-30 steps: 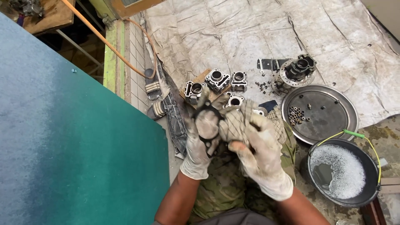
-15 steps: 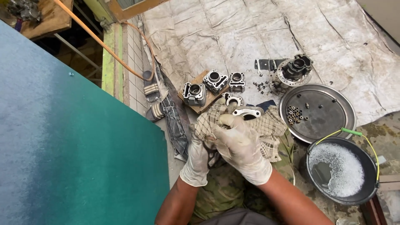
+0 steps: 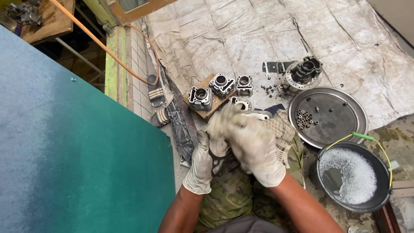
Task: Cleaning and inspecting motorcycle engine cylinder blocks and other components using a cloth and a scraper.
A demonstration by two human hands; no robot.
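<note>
Our gloved left hand (image 3: 202,166) grips a dark flat gasket-like part (image 3: 217,156) at frame centre. Our right hand (image 3: 254,146), blurred, closes on a checked rag (image 3: 282,129) over it. Engine cylinders (image 3: 221,86) sit at 12 o'clock, soapy bucket (image 3: 351,177) at 4.

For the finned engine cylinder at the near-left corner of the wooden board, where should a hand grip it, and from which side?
Probably from above, across its outer fins. The finned cylinder stands bore-up on the wooden board, so its finned flanks are exposed on the left and near sides. A second cylinder crowds its right, so come in from the open left edge, fingers on opposite fin faces.
</note>
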